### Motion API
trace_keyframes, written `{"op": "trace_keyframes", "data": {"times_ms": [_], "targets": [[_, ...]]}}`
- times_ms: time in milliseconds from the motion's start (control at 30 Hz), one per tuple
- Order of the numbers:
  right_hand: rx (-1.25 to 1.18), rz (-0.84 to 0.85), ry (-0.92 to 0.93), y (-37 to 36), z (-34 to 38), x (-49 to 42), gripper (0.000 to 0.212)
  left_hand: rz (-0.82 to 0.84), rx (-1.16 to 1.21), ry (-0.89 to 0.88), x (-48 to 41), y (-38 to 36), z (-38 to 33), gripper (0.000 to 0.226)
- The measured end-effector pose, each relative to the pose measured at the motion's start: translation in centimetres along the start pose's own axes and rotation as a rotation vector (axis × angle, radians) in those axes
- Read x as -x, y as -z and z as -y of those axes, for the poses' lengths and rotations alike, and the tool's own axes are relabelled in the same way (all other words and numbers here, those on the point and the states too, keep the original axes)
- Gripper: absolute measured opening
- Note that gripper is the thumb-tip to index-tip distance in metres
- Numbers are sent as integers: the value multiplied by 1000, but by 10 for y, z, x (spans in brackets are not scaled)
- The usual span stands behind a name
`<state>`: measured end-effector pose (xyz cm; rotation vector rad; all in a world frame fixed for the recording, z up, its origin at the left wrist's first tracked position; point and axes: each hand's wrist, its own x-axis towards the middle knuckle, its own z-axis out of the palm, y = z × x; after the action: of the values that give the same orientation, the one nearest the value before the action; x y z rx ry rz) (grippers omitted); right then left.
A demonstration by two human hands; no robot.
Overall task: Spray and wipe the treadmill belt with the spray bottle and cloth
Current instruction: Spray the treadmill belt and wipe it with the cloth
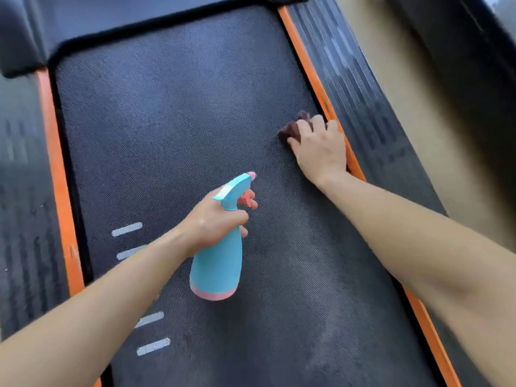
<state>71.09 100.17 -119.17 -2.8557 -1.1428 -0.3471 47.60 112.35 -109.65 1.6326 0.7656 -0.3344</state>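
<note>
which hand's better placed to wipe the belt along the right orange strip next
The right hand. It holds the brown cloth against the belt beside that orange strip, while the left hand grips the spray bottle above the belt's middle.

A tan floor [399, 79] lies at the right, bordered by dark, blurred equipment [460, 65] beyond it.
</note>
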Motion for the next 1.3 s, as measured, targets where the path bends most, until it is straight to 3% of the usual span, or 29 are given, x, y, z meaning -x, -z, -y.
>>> {"op": "trace_keyframes", "data": {"times_ms": [100, 200, 300, 400, 533, 767, 933, 1100, 1167, 1267, 1300], "targets": [[-46, -30, 99, 11, 7, 69, 37, -29, 9, 34, 0, 5, 0, 67], [-191, 8, 403, 25, 18, 144, 38, -50, 33, 64, -1, 8, 1, 59], [-243, 20, 613, 24, 16, 150, 39, -44, 49, 95, -1, 8, 4, 56], [-205, -28, 433, 3, 15, 98, 38, -31, 61, 92, -1, 8, 5, 58], [-156, 43, 152, 3, 21, 61, 40, 13, 29, 83, 1, 6, 6, 67], [-186, 36, 214, 29, 8, 157, 41, 31, -6, 135, 2, -11, 3, 53], [-208, 87, 163, 41, -8, 197, 42, 77, -49, 184, 6, -29, -3, 68], [-225, 130, 131, 53, -17, 230, 42, 75, -54, 197, 5, -42, -8, 68], [-227, 140, 119, 56, -17, 236, 42, 35, -70, 206, 5, -47, -10, 57], [-240, 149, 116, 58, -16, 236, 41, -26, -137, 261, 9, -50, -9, 10], [-239, 149, 117, 58, -16, 236, 41, -47, -156, 272, 11, -49, -7, 11]]}}
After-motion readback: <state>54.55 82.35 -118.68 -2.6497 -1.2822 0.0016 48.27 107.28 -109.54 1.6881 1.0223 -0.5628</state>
